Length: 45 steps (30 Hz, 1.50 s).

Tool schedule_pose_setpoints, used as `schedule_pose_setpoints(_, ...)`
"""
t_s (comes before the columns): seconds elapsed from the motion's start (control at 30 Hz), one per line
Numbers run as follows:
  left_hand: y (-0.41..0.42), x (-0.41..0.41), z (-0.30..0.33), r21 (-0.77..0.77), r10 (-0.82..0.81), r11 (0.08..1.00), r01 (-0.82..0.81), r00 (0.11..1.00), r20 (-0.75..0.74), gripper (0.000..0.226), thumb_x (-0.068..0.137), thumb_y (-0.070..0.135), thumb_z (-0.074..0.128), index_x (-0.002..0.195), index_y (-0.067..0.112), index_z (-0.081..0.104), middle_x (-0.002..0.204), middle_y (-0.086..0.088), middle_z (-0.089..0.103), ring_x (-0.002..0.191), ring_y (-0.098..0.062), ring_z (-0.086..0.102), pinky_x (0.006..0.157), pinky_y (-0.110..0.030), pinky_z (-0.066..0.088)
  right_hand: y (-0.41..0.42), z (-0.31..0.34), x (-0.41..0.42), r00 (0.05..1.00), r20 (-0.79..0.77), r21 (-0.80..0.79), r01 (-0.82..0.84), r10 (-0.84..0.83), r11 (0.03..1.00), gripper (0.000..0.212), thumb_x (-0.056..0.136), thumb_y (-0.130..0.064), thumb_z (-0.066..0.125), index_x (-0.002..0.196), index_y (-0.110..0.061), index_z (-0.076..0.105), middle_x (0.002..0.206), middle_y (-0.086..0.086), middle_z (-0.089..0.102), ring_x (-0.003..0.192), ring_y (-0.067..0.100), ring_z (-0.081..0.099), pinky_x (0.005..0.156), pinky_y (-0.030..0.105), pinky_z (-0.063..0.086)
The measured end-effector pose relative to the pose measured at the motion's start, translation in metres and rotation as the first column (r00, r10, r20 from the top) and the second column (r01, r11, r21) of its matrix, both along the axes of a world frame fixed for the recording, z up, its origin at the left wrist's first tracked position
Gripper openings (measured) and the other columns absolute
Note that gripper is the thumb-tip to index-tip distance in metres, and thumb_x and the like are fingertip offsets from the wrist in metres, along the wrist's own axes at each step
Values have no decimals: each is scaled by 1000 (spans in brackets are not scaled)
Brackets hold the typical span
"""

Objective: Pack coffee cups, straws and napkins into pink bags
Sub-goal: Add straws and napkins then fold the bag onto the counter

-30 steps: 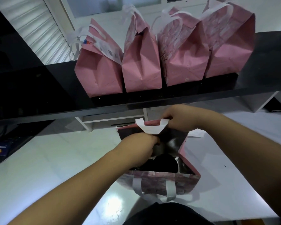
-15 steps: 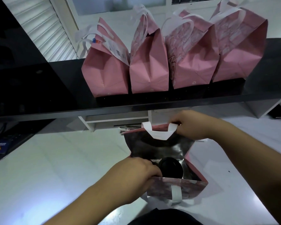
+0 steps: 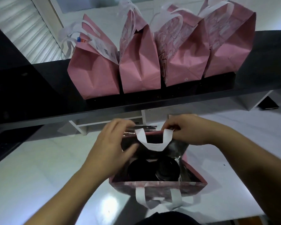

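The open bag (image 3: 157, 186) sits on the white table (image 3: 39, 168) at 6 o'clock, just in front of the person. It looks light and soft: thin pink non-woven walls that crease and sag, so it will fold if squeezed at the sides. The safest hold is the far rim or the 2 white handles, one at 12 o'clock on the far wall (image 3: 153, 140), one hanging at 6 o'clock on the near wall (image 3: 158, 200). Weight sits low, in the 2 cups, so lifting by both handles together should keep it level.

Outside it is pink with a paler print; inside, a dark shiny lining. 2 dark-lidded cups (image 3: 167, 168) stand side by side at the bottom, upright as far as the dim interior shows.

The left hand (image 3: 113, 146) lies loosely spread at 9 o'clock, fingers on the bag's far left corner, thumb inside the mouth, gripping nothing firmly. The right hand (image 3: 183, 129) pinches the far rim at 1 o'clock, beside the handle.

4 filled bags (image 3: 139, 62) stand in a row on the black shelf (image 3: 39, 98) at 12 o'clock.
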<state>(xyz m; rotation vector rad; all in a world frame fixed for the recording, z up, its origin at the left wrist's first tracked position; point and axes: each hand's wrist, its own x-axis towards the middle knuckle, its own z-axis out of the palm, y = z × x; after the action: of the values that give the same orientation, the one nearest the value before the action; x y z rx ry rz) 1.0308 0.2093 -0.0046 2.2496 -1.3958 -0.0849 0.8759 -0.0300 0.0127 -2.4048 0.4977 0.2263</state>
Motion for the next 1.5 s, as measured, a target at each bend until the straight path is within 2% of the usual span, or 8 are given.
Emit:
schedule_pose_setpoints(0.23,-30,32,-13,105,-5,993,47,929,-370,19,97,34,67,101,51,75,101,30,75,95,4,71,84,-40,62,-17,-5,-17,999,-17,344,-25,33,938,26,85,-37,77,110,-41,73,106,-21,74,97,-1,69,88,22,56)
schedule_pose_setpoints(0.37,-32,38,-17,71,2,997,40,859,-512,26,86,63,62,101,50,78,98,23,78,90,-4,76,84,-46,64,-56,-38,-30,957,23,582,223,-290,782,14,95,-29,72,107,-29,79,108,-5,78,100,11,72,80,22,57)
schedule_pose_setpoints(0.53,-40,41,-17,59,3,997,39,806,-592,29,83,62,64,98,45,80,97,17,80,91,-3,76,80,-35,64,-100,-112,-25,765,-98,355,624,-636,696,20,98,-19,58,91,-20,77,95,4,79,87,22,73,84,42,59)
schedule_pose_setpoints(0.67,-45,38,-16,46,-27,996,73,766,-642,23,89,56,70,99,40,82,100,15,80,95,0,75,79,-17,57,-117,-155,-6,790,-134,-118,587,-599,801,23,95,-22,58,111,-19,75,112,4,75,93,24,66,84,33,52)
schedule_pose_setpoints(0.73,-47,38,-15,35,-30,997,69,765,-643,19,90,53,70,97,40,82,99,16,80,95,2,74,80,-10,52,-118,-168,4,786,-113,-113,598,-608,794,31,94,-29,66,122,-16,70,121,6,72,104,27,65,90,33,50)
schedule_pose_setpoints(0.97,-48,41,-22,36,14,999,16,709,-705,24,88,53,69,101,39,82,102,9,80,100,-10,76,89,-34,57,-106,-203,21,816,-110,-320,511,-567,798,66,86,-54,73,134,-11,58,127,17,59,116,38,53,93,46,52)
schedule_pose_setpoints(1.3,-52,40,-25,12,2,1000,9,682,-731,22,86,50,70,99,38,83,102,9,81,100,-8,76,89,-15,54,-119,-211,4,755,46,-1,655,-654,756,26,95,-32,69,90,-9,80,96,9,78,89,30,69,79,34,51)
schedule_pose_setpoints(1.5,-51,39,-24,18,15,1000,-3,677,-736,26,86,53,70,101,36,83,102,5,81,99,-14,77,87,-32,60,-127,-219,3,683,41,8,729,-729,684,26,99,-20,53,91,-6,73,81,9,69,78,29,62,70,33,43)
